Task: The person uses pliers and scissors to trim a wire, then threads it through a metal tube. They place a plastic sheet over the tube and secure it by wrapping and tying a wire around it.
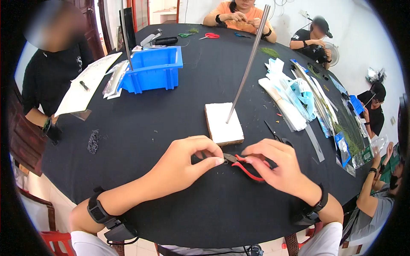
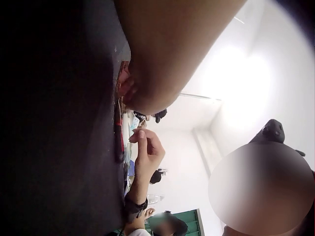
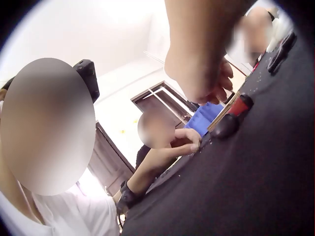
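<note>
In the head view my left hand (image 1: 194,160) and right hand (image 1: 277,166) face each other low over the black table, thumb and index fingertips brought together in each. Each pinches a tiny thin piece, mostly hidden by the fingertips; I cannot tell its kind. Between and just below them are red-handled pliers (image 1: 247,172), their metal head toward the left fingertips. In the right wrist view the pliers' red and black handle end (image 3: 240,106) lies on the cloth, below the right fingers (image 3: 222,83). The left wrist view shows the right hand (image 2: 150,150) raised above the cloth.
Beyond the hands stands a white-topped block (image 1: 221,121) with an upright metal rod (image 1: 250,64). Black scissors (image 1: 279,137) lie right of it. A dark tangled pile (image 1: 93,141) is at left, a blue bin (image 1: 151,72) behind. Plastic packaging (image 1: 286,94) covers the right side; other people sit around.
</note>
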A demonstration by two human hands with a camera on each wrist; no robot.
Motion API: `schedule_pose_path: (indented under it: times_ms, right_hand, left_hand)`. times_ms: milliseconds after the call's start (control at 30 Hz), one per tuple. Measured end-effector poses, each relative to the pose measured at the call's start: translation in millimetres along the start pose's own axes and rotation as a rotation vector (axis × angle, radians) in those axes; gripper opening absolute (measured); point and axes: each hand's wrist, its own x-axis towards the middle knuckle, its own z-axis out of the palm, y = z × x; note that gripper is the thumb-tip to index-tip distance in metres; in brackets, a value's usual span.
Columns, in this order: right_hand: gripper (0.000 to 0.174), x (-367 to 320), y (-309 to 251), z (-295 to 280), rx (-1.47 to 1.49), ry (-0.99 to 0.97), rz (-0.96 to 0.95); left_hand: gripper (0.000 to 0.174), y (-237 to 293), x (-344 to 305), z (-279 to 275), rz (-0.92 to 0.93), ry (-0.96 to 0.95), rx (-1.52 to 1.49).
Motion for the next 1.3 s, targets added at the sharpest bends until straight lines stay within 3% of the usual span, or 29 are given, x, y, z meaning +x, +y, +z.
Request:
schedule_pose_path:
  times_ms: [100,233,533,733,833,1033,1133,1233,1300]
  right_hand:
    - [0.018,5,-5,16,0.48,0.016,0.204]
    - [0.015,15,-14,27,0.949,0.026,0.342]
    - [0.009,16,-17,34,0.82,0.196,0.284]
    - [0.01,19,-25,23,0.333,0.201,0.127]
    - [0.009,24,-25,21,0.374,0.201,0.087]
    - [0.008,27,-25,28,0.584,0.198,0.225]
    - [0.008,30,-23,21,0.444,0.109,0.157]
    - [0.008,29,-23,22,0.377,0.097,0.088]
    - [0.009,28,-24,23,0.329,0.102,0.074]
  left_hand:
    - [0.022,-4,0,5,-0.199,-0.069,-0.632]
    - [0.023,-6,-2,5,-0.254,-0.095,-0.846]
    - [0.023,0,-2,6,-0.375,-0.142,-1.034]
    - [0.023,1,-2,5,-0.41,-0.107,-1.029]
    - [0.023,2,-2,5,-0.403,-0.128,-1.064]
    - [0.02,5,-3,6,-0.388,-0.041,-0.968]
    - [0.018,7,-2,5,-0.195,0.101,-0.71]
    - [0.015,9,-1,2,0.112,0.168,-0.189]
    - [0.015,6,-1,2,0.119,0.157,-0.159]
